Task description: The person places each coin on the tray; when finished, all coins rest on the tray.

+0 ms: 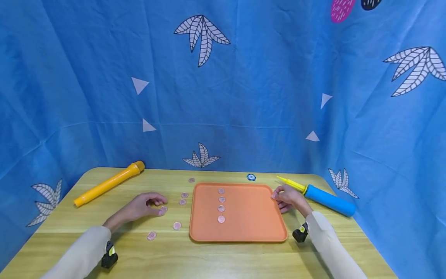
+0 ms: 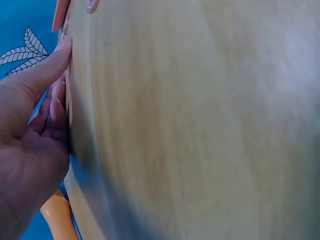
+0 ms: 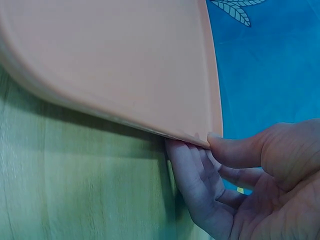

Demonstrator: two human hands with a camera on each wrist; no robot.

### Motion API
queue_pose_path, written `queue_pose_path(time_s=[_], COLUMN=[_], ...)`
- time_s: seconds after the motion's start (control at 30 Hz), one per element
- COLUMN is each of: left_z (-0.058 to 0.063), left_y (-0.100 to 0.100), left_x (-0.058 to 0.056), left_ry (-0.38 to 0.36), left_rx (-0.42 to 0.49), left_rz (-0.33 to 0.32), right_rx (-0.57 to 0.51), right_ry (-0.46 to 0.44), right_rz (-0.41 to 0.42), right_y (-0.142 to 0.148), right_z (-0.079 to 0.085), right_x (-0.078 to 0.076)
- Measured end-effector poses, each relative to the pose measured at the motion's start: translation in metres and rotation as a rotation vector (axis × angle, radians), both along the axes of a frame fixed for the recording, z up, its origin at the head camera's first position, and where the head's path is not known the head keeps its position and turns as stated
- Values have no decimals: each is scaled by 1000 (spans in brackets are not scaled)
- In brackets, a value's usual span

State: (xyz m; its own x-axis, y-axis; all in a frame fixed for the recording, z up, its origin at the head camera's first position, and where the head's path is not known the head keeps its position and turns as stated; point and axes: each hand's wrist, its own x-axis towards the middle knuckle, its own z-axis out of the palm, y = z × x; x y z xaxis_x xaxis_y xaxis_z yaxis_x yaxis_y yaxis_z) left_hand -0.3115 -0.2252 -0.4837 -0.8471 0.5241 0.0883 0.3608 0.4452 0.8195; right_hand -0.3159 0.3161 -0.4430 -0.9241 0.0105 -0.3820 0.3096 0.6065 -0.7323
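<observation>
My left hand [image 1: 143, 206] is low over the left part of the table, its thumb reaching to a copper-coloured coin [image 1: 163, 208]. Its fingers are bent, with a gap between them and the thumb. In the left wrist view the thumb [image 2: 52, 62] points at the coin, seen edge-on. On the right, my right hand [image 1: 290, 198] pinches the rim of an orange tray [image 1: 254, 213]; the right wrist view has the thumb above the rim and the fingers [image 3: 187, 167] underneath. Several coins [image 1: 221, 208] form a column on the tray.
More coins lie left of the tray, one [image 1: 177, 225] nearer the front and another [image 1: 191, 180] farther back. A yellow-orange toy microphone [image 1: 108, 185] is at the far left. Behind the tray is a blue-and-white chip [image 1: 251, 177]; a blue-and-yellow hand pump [image 1: 329, 199] lies right, before a blue curtain [image 1: 244, 97].
</observation>
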Motion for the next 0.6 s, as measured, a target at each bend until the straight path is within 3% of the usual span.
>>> queue_pose_path(time_s=[0.3, 0.6], left_z=[-1, 7], left_y=[6, 12], left_x=[-1, 5], left_ry=[47, 113], left_rx=[-39, -70], left_rz=[63, 59], right_rx=[-7, -10], right_ry=[-16, 2], right_rz=[18, 9], right_y=[2, 0], right_z=[2, 1], right_x=[2, 1])
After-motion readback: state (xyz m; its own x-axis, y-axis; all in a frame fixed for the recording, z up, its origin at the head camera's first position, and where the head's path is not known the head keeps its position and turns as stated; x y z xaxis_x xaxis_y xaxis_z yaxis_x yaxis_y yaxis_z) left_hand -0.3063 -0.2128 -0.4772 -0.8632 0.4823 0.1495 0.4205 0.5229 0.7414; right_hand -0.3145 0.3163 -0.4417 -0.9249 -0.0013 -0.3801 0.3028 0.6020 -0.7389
